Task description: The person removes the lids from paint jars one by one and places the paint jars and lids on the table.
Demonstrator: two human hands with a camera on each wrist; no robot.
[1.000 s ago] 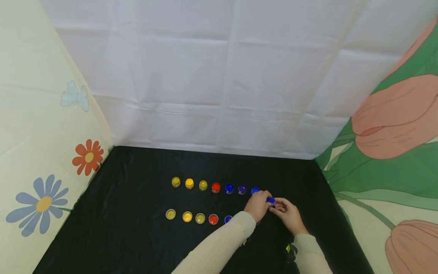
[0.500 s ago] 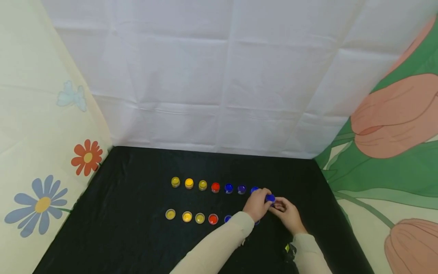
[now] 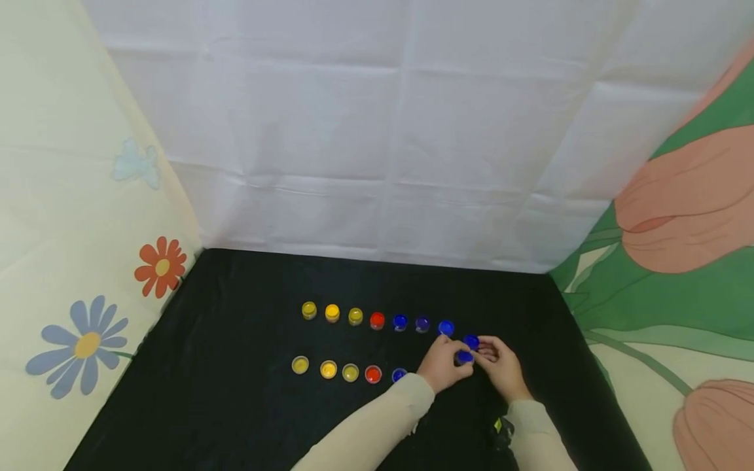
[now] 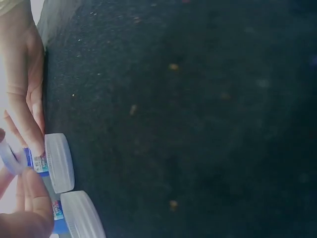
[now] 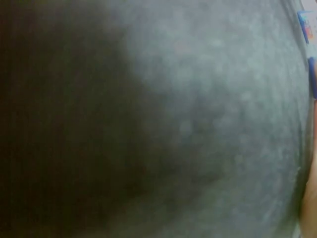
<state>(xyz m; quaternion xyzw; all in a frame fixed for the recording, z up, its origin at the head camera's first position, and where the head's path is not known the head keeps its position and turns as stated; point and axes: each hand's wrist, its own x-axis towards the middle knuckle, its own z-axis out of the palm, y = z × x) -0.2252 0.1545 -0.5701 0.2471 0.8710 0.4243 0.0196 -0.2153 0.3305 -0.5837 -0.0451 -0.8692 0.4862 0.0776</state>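
Between thumb and fingers my left hand (image 3: 442, 365) pinches a small round lid (image 3: 465, 357) with blue on the face turned up. Just behind it, my right hand (image 3: 502, 370) holds a small blue paint jar (image 3: 471, 341) that stands on the black cloth. The left wrist view shows fingers at the jar's label above its thick clear base (image 4: 59, 163), with the pale lid (image 4: 13, 157) held apart from it. Beside it stands another blue paint jar (image 4: 83, 213). The right wrist view catches only a labelled jar edge (image 5: 309, 29) and part of a hand.
Open paint jars, yellow, red (image 3: 377, 320) and blue (image 3: 446, 328), form a back row. Nearer lies a row of round lids (image 3: 328, 369) in similar colours, partly hidden by the left arm. A dark object (image 3: 501, 433) lies by the right sleeve. Cloth walls surround the table.
The left hand has drawn the lid off the blue jar and moved it slightly toward the person. The right hand stays at the jar. The head view has shifted slightly.
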